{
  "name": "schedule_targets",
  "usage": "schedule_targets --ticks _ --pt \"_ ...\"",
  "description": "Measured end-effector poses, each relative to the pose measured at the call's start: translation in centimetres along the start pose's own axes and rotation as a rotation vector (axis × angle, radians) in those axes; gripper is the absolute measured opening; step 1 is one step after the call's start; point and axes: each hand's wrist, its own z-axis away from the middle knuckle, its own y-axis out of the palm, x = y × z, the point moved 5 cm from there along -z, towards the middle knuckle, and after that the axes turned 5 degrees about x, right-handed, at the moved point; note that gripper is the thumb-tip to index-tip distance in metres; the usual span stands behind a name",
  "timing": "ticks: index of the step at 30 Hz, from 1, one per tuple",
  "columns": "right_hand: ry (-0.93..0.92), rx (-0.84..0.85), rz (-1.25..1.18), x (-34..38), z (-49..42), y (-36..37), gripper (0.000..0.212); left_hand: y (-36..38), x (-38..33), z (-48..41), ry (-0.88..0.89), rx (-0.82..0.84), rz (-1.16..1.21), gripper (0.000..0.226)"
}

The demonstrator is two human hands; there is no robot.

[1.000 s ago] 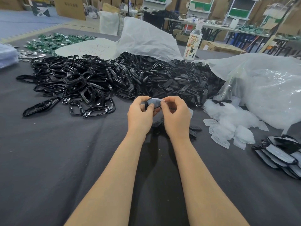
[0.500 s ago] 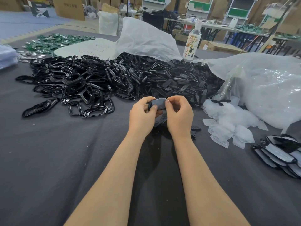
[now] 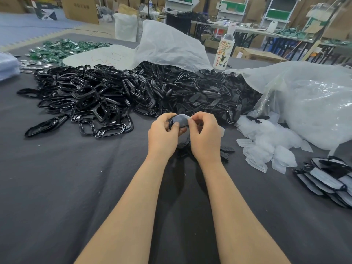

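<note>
Black part (image 3: pixel 180 121) stays held just above the desk (image 3: pixel 76 187) before the pile (image 3: pixel 133 92), left hand (image 3: pixel 163 136) grip clamped round it, while the right hand (image 3: pixel 205 136) grip now pinches its film (image 3: pixel 188 117) at a lifted pale corner, so peeling seems just begun.

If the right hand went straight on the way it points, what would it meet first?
Probably the heap of black plastic parts lying just beyond the right hand. It and the left hand both pinch a small film-covered piece, which would travel along. Depth is unclear from one view.
</note>
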Motion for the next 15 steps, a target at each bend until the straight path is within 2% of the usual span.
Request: schedule_targets --ticks 15 --pt "0.311 -0.077 -0.258 -2.4 -0.5 -0.2 0.006 0.5 -1.0 0.6 0.128 0.061 -0.172 0.024"
